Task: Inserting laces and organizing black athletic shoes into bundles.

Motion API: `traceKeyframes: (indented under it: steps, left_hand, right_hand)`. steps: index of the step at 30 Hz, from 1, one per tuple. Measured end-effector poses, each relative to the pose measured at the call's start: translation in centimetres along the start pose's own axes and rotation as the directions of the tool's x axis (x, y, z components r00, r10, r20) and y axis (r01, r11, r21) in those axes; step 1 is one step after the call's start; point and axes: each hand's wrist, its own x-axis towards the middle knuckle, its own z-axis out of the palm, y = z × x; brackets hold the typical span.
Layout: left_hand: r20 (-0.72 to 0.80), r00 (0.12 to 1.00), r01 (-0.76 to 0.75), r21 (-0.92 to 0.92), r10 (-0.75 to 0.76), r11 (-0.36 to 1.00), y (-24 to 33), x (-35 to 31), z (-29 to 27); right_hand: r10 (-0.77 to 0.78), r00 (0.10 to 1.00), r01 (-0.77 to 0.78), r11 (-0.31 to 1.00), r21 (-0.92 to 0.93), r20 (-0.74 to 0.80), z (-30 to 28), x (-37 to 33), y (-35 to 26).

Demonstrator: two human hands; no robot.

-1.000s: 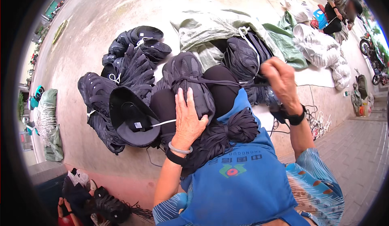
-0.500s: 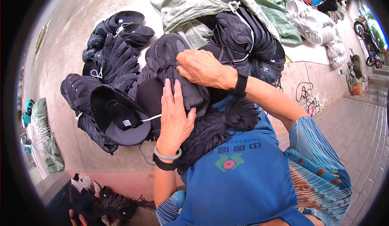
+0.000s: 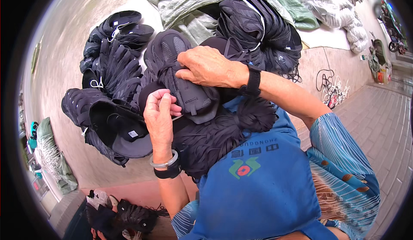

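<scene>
A dark grey and black shoe upper [image 3: 189, 98] with mesh at the toe lies before me, toe pointing away. My right hand [image 3: 211, 66] is over its lacing, thumb and fingers closed on a black shoelace [image 3: 165, 64], though the fingertips partly hide it. Beside the heel's left side is my left hand [image 3: 160, 113], fingers curled in and thumb against them; whether something thin is pinched there cannot be seen. A thick bundle of flat black laces [image 3: 215, 132] rests on my lap over the blue apron [image 3: 258, 192].
Tied bundles of black shoe uppers [image 3: 118, 68] stand on the left, with an open-ended stack [image 3: 114, 124] nearer me. Another bundle [image 3: 245, 29] leans in a pale woven sack [image 3: 185, 1] behind. Loose cords [image 3: 331, 87] lie right. Another person's hand [image 3: 99, 235] shows lower left.
My left hand has lifted off the upper, moved left and curled its fingers. My right hand has stayed at the lacing, its fingers a little lower. The view has shifted slightly.
</scene>
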Motion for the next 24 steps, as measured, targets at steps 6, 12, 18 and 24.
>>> traceKeyframes:
  steps: [6,12,18,24]
  left_hand:
    - [0.018,0.997,0.074,-0.030,-0.073,0.997,-0.6,0.1,-0.2]
    - [0.127,0.988,0.099,-0.104,-0.085,0.990,-0.8,0.3,-0.4]
    - [0.151,0.976,0.149,0.067,-0.158,0.987,1.9,0.7,1.2]
    - [0.184,0.973,0.172,-0.152,-0.143,0.973,1.2,0.8,0.6]
  right_hand:
    - [-0.149,0.979,0.127,0.980,0.156,0.138,-0.2,0.2,0.1]
    - [-0.551,0.759,0.219,0.716,0.663,0.345,-1.7,-5.2,-6.1]
    - [-0.671,0.608,0.164,0.629,0.760,0.424,-1.5,-7.1,-10.0]
    - [-0.562,0.662,0.104,0.725,0.681,0.496,-2.2,-7.9,-7.6]
